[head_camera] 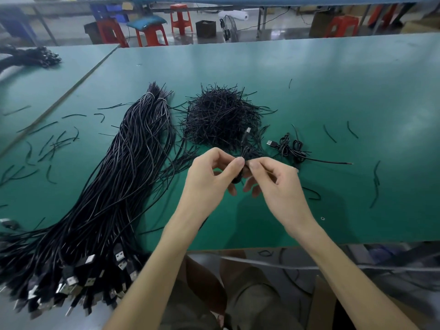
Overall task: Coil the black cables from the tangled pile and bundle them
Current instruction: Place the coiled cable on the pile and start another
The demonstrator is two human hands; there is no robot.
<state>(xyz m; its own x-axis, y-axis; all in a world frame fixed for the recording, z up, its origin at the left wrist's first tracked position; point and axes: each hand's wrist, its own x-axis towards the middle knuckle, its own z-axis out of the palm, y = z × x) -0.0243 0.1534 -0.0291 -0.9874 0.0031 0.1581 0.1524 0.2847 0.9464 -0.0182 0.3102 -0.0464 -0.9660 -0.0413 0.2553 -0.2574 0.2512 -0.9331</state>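
Both my grips pinch one black cable [238, 178] at mid-frame.
Left to right: the long cable bundle [114, 186] lies across the green tabletop [333, 91], its USB plugs at lower left. The heap of short ties [219, 115] sits upper centre. Just below it, my left grip [209, 175] and right grip [273, 182] meet, fingertips curled on the cable. A finished coil [290, 148] lies right.

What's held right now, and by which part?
One coiled black cable. The left hand and right hand both pinch it at the bunched middle of the coil; its plug end sticks up free above.
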